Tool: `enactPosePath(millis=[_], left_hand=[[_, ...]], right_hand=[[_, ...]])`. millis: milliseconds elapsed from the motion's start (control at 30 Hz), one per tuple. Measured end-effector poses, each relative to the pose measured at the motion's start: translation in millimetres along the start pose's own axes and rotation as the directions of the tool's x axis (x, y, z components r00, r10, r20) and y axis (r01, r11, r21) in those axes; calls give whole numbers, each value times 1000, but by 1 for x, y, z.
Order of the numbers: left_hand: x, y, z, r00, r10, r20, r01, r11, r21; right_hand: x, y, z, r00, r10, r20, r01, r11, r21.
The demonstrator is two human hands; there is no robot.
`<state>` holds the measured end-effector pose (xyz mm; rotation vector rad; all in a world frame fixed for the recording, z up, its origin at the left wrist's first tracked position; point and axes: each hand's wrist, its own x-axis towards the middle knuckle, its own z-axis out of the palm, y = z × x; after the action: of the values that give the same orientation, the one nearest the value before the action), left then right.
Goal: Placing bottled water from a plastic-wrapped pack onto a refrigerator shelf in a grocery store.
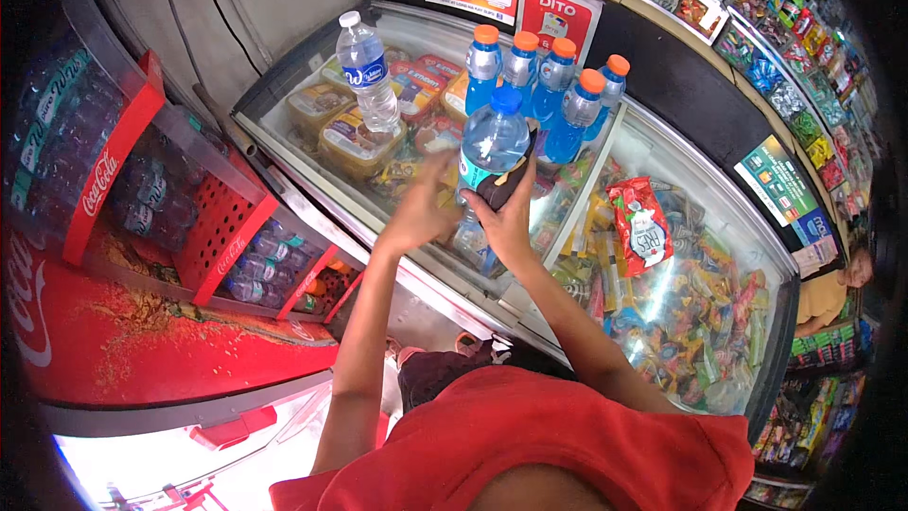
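A large clear water bottle with a blue cap stands upright before me over the glass lid of a chest freezer. My right hand grips a dark cloth or pouch with a yellowish stripe, pressed against the bottle's side. To the left of it my left hand is blurred by motion, its fingers apart and close to the bottle; contact cannot be told. Behind the bottle stand several blue drink bottles with orange caps. A smaller water bottle with a white cap stands farther left on the lid.
On the lid's right half lies a red candy packet. Ice cream tubs show through the glass. At left, an open red drinks cooler holds bottles. Shelves of packaged goods line the far right, where a person is partly visible.
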<state>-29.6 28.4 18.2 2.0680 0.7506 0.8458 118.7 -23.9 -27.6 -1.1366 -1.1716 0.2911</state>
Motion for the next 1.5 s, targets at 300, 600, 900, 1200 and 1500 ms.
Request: enactPosePath(millis=[300,600,900,1200,1500], left_hand=[[61,120,3,830,205,-518,-161,978,129],[80,101,-6,872,397,-287,-431,900,-62],[92,70,-36,819,441,-366,-461,887,37],[87,55,-52,856,375,-355,-467,855,-224],[74,77,-43,844,512,-160,-536,794,-287]], right_hand=[[-19,-16,3,993,16,121,-36,986,162],[12,-52,-20,978,-191,83,168,959,227],[7,-16,16,953,-291,91,304,922,-240],[-18,-1,7,962,-152,226,208,946,-250],[50,-66,1,920,-92,380,65,994,84]])
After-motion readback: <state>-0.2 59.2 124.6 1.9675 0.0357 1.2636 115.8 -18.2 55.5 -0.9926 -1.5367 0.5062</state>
